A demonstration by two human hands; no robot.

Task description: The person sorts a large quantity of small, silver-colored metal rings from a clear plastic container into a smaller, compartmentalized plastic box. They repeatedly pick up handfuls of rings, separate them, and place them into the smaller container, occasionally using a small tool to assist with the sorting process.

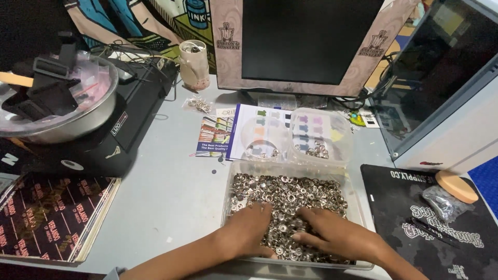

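A clear rectangular plastic tray [234, 171] sits on the grey table [171, 192] right in front of the person, filled nearly to its walls with small silver metal eyelet rings [290, 191]. Both hands lie palm-down in the heap: the left hand [251, 228] rests flat with fingers spread and sunk among the rings, gripping nothing, and the right hand [332, 234] lies just beside it, fingers loosely curled over the rings; whether they pinch any cannot be told. Behind the tray stand two smaller clear plastic tubs: the left tub [265, 136] holds only a few rings along its front, and the right tub [320, 136] has a small cluster at the bottom. A large shallow steel bowl [78, 122] with black parts under a clear cover rests on a black machine [129, 124] at the far left. A pale cylindrical cup [194, 65] stands before the monitor [306, 44]. The tray's near wall almost meets the table edge. Bare table lies to the tray's left; a black printed mat [415, 207] lies close to its right side.
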